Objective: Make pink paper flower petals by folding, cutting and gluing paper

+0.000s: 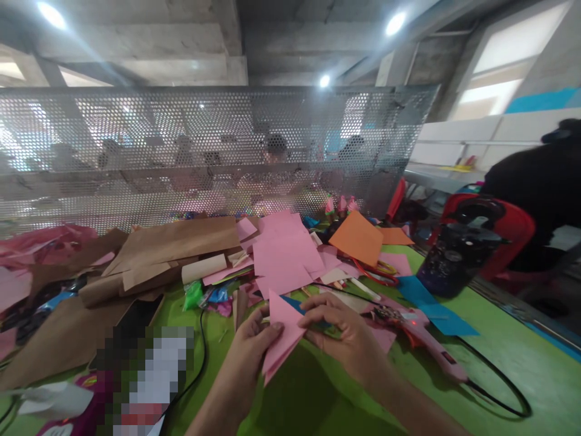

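A folded piece of pink paper (pixel 284 333) with a pointed top is held up over the green table. My left hand (pixel 256 339) grips its left side, the thumb pressed on the front face. On the other side, the fingers of my right hand (pixel 333 324) pinch the paper's right edge. Part of a blue piece of paper (pixel 293 303) shows behind the pink one. Just right of my right hand lies a pink glue gun (pixel 429 342) with a small red light lit and a black cord.
Pink sheets (pixel 285 251), brown paper (pixel 177 239) and an orange sheet (pixel 358 239) are heaped at the back, before a perforated metal screen (pixel 195 151). A dark bottle (pixel 458 254) stands at right beside blue paper (pixel 436 309). Red-handled scissors (pixel 374 275) lie nearby. A person in black sits far right.
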Tool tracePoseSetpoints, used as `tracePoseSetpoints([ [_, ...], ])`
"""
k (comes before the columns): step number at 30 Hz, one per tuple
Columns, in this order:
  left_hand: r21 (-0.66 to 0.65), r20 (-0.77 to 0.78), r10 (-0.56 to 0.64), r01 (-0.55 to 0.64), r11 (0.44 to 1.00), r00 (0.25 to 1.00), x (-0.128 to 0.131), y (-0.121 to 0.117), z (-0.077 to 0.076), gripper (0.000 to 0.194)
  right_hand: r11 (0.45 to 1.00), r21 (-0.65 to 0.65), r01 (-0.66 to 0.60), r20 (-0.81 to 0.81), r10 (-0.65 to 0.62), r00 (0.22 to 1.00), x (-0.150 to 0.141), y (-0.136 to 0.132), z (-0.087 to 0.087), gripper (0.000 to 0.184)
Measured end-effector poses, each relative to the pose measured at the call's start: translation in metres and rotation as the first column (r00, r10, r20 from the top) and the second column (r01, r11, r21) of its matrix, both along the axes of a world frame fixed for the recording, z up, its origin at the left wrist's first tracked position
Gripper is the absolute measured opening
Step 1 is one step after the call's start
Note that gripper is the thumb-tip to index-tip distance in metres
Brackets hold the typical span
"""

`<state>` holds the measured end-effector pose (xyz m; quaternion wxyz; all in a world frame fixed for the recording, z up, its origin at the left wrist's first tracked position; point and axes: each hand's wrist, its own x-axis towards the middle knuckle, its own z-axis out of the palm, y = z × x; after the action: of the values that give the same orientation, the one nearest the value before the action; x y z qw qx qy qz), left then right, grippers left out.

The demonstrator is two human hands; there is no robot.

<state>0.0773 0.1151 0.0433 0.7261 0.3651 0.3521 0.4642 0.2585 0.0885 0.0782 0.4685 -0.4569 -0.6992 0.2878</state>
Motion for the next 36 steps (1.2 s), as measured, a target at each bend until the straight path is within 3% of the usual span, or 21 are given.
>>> tracePoseSetpoints([
  [3, 0.098, -0.183, 0.100, -0.084, 0.992, 0.978, -0.004, -0.002, 0.005, 0.051, 0.998, 0.013, 0.069, -0.023, -0.068, 0.997, 0.002, 0.002, -0.002, 0.005],
  [6, 0.305, -0.259, 0.300, -0.217, 0.927, 0.918, -0.006, -0.003, 0.007, 0.040, 0.988, -0.110, 0.104, -0.127, -0.118, 0.985, 0.005, 0.005, -0.007, 0.007],
  [8, 0.413, -0.267, 0.317, -0.189, 0.891, 0.910, -0.004, -0.004, 0.007, 0.035, 0.975, -0.210, 0.073, -0.232, -0.122, 0.965, 0.005, 0.007, -0.010, 0.013],
  [10, 0.457, -0.282, 0.259, -0.108, 0.883, 0.924, 0.000, -0.005, 0.006, 0.036, 0.961, -0.272, 0.042, -0.305, -0.127, 0.944, 0.003, 0.007, -0.011, 0.018],
  [16, 0.464, -0.355, 0.229, -0.042, 0.885, 0.906, 0.006, -0.004, 0.004, 0.018, 0.932, -0.353, -0.079, -0.326, -0.043, 0.944, -0.004, 0.003, -0.007, 0.024],
  [23, 0.385, -0.261, 0.107, 0.002, 0.923, 0.959, 0.010, -0.009, 0.006, 0.028, 0.953, -0.300, 0.032, -0.235, -0.106, 0.966, -0.003, 0.002, -0.007, 0.020],
  [28, 0.296, -0.245, 0.037, 0.038, 0.954, 0.969, 0.016, -0.012, -0.005, 0.042, 0.955, -0.292, 0.054, -0.242, -0.128, 0.962, -0.006, 0.002, -0.006, 0.019],
  [36, 0.376, -0.230, 0.042, 0.048, 0.926, 0.972, 0.015, -0.007, -0.013, 0.037, 0.937, -0.349, -0.011, -0.281, -0.093, 0.955, -0.003, 0.004, -0.008, 0.024],
])
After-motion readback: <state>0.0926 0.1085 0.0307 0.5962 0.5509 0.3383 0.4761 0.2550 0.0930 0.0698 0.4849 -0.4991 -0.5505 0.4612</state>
